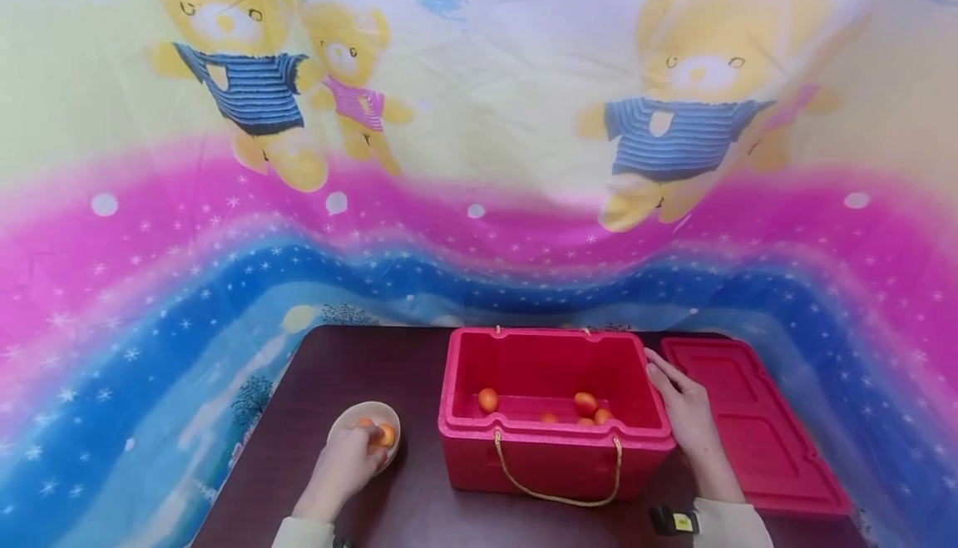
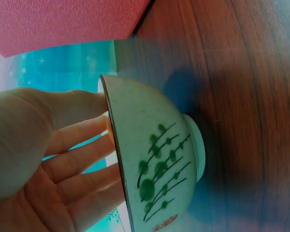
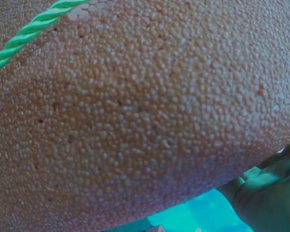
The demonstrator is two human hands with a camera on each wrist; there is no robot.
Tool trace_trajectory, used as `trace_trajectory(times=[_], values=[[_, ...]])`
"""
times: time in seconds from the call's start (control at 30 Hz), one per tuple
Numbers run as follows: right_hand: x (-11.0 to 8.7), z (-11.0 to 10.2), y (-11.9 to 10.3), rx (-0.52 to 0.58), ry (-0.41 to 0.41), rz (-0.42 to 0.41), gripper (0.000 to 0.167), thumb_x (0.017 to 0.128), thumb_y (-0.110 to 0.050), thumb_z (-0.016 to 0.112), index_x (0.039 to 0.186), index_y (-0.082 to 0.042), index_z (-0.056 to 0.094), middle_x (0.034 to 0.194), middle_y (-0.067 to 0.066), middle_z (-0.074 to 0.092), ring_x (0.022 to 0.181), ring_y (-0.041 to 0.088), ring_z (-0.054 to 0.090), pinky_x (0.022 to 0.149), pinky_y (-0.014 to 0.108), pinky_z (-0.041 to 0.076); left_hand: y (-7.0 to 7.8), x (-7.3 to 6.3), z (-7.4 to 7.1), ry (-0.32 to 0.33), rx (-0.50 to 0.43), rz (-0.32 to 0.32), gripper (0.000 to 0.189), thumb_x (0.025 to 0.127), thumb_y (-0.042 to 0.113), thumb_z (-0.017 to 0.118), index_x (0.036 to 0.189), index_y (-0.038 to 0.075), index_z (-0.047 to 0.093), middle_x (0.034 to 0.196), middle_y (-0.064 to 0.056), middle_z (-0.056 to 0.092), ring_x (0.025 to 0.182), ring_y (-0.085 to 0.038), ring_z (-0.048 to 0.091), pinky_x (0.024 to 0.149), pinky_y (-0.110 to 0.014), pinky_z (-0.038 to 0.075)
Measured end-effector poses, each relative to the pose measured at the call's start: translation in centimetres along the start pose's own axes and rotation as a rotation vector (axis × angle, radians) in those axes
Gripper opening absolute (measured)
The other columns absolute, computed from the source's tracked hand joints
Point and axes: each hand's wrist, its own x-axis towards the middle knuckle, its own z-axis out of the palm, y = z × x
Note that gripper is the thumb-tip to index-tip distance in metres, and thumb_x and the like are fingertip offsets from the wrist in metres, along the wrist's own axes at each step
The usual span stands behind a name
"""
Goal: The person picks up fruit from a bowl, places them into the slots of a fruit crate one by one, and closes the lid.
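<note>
Hanging behind dark table (image 1: 374, 369), patterned cloth (image 1: 479, 132) backs left hand (image 1: 346, 463) pinching fruit (image 1: 387, 434), right hand (image 1: 687, 411) extended

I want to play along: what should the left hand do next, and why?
Probably lift an orange fruit from the bowl with the left hand, since it reaches inside there; the right hand rests against the open red box, which holds similar fruits.

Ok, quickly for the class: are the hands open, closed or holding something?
Left hand: in the bowl; grip hidden, can't tell.
Right hand: open, against the red box.
</note>
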Motion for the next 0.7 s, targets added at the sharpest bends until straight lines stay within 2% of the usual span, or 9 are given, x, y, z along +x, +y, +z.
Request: trace_trajectory(times=[0.17,0.37,0.57,0.7], values=[[0.08,-0.06,-0.09,-0.003,-0.001,0.006,0.069,0.098,-0.06,0.053,0.157,-0.027,0.039,0.155,0.017,0.045,0.098,-0.013,0.056,0.082,0.021,0.057,0.22,-0.1,0.31,0.011,-0.016,0.022,0.016,0.077,0.01,0.084,0.089,0.01,0.074,0.076,0.002,0.063,0.067,-0.013,0.054,0.066,-0.037,0.048],[0.0,-0.04,-0.14,-0.007,0.002,0.007,0.068,0.098,-0.059,0.052,0.157,-0.027,0.039,0.155,0.016,0.045,0.097,-0.014,0.056,0.082,0.02,0.057,0.25,-0.11,0.19,-0.015,-0.041,0.001,0.013,0.077,0.009,0.083,0.084,0.009,0.073,0.075,0.0,0.062,0.067,-0.013,0.05,0.066,-0.035,0.047],[0.03,-0.02,-0.1,-0.004,0.006,0.002,0.067,0.099,-0.058,0.052,0.157,-0.026,0.039,0.154,0.017,0.045,0.096,-0.015,0.056,0.081,0.019,0.056,0.34,0.13,-0.2,-0.045,-0.023,-0.001,0.014,0.076,0.01,0.084,0.085,0.006,0.074,0.079,-0.002,0.067,0.073,-0.018,0.059,0.072,-0.04,0.051],[0.01,-0.01,-0.19,-0.006,0.003,0.01,0.068,0.099,-0.058,0.052,0.157,-0.026,0.039,0.154,0.017,0.045,0.096,-0.014,0.057,0.081,0.022,0.057,0.38,0.31,-0.41,-0.057,-0.008,0.02,0.014,0.074,0.008,0.083,0.083,0.007,0.073,0.076,-0.001,0.064,0.072,-0.019,0.058,0.07,-0.04,0.05]])
